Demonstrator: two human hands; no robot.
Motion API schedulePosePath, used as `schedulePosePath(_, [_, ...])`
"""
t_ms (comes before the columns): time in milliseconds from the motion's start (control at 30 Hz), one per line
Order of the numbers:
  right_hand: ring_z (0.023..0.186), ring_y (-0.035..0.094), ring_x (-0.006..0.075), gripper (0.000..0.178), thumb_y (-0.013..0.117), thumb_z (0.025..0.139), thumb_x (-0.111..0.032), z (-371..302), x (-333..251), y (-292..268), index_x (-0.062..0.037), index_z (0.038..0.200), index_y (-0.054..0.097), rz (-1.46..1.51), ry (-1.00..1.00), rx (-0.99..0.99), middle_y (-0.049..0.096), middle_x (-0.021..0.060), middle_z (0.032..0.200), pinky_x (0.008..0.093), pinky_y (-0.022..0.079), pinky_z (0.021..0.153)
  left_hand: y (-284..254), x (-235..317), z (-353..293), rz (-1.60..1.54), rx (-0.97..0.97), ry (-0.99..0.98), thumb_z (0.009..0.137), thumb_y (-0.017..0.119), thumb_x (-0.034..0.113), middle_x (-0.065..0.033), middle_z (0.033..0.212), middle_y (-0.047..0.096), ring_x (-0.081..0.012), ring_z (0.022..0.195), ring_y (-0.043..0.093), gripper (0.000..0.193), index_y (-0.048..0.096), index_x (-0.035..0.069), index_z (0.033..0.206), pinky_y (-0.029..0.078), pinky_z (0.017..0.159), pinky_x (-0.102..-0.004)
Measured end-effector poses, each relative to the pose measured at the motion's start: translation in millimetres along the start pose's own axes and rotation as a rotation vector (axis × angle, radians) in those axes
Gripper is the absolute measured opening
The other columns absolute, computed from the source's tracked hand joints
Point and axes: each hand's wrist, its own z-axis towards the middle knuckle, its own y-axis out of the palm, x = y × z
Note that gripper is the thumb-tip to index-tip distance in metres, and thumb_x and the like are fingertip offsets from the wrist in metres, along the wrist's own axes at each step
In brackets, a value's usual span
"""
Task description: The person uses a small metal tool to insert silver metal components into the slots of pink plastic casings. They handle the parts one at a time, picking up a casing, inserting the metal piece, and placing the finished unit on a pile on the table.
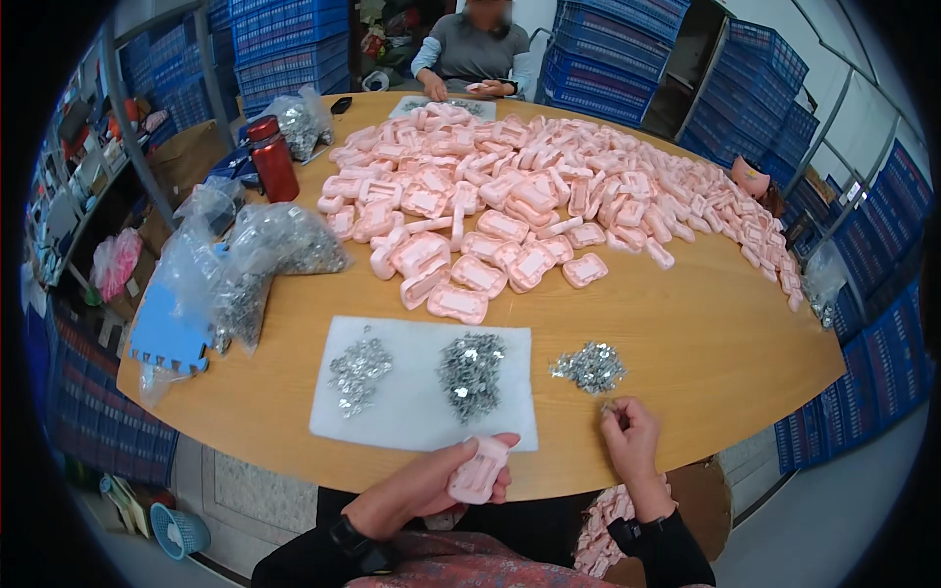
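My left hand (446,477) is closed round a pale pink plastic casing (478,471), with its recessed side facing up, just over the table's near edge. My right hand (632,431) is in a pinch at the tabletop, fingertips together; whatever is between them is too small to make out. Just beyond those fingertips lies a small heap of shiny metal pieces (590,367). A white foam sheet (417,421) in front of me carries two more heaps: flat silvery pieces (361,374) at its left and darker metal pieces (471,375) at its right.
A big mound of pink casings (529,186) covers the table's far middle and right. To the left are plastic bags of metal parts (284,240), a blue foam mat (167,328) and a red bottle (273,162). Another person (470,59) sits opposite. Blue crates (613,59) stand stacked around.
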Motion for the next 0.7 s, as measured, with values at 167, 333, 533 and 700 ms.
schedulePosePath(167, [0.054,0.052,0.0114,0.012,0.071,0.083,-0.006,0,-5,-2,-0.0003,0.081,0.061,-0.007,-0.033,-0.031,0.056,0.0059,0.066,0.0261,0.043,0.051,-5,-5,-5,-0.071,-0.080,0.094,0.102,0.050,0.031,-0.0139,0.110,0.061,-0.0257,0.101,0.063,0.058,0.032,-0.001,0.148,0.052,0.092,-0.0397])
schedulePosePath(333, [0.051,0.056,0.0150,0.011,0.071,0.079,-0.003,3,-7,-4,-0.0010,0.081,0.060,-0.041,-0.128,-0.051,0.058,0.0079,0.067,0.0282,0.046,0.049,5,1,-6,-0.004,0.002,0.060,0.101,0.055,0.026,-0.0142,0.109,0.062,-0.0263,0.099,0.064,0.057,0.035,0.000,0.147,0.051,0.093,-0.0397])
schedulePosePath(533, [0.057,0.052,0.0101,0.011,0.070,0.080,-0.004,1,-2,-6,0.0001,0.082,0.059,-0.004,-0.102,-0.060,0.056,0.0048,0.069,0.0251,0.042,0.052,2,1,-4,-0.001,0.013,0.046,0.096,0.061,0.032,-0.0171,0.103,0.061,-0.0304,0.097,0.064,0.065,0.036,-0.001,0.146,0.050,0.094,-0.0470])
schedulePosePath(700, [0.058,0.051,0.0099,0.010,0.069,0.082,-0.004,2,-5,-6,-0.0002,0.083,0.061,0.013,-0.107,-0.053,0.056,0.0056,0.070,0.0244,0.041,0.053,1,-1,-3,-0.027,-0.034,0.070,0.099,0.057,0.029,-0.0122,0.103,0.062,-0.0246,0.099,0.064,0.060,0.037,-0.001,0.146,0.051,0.092,-0.0386])
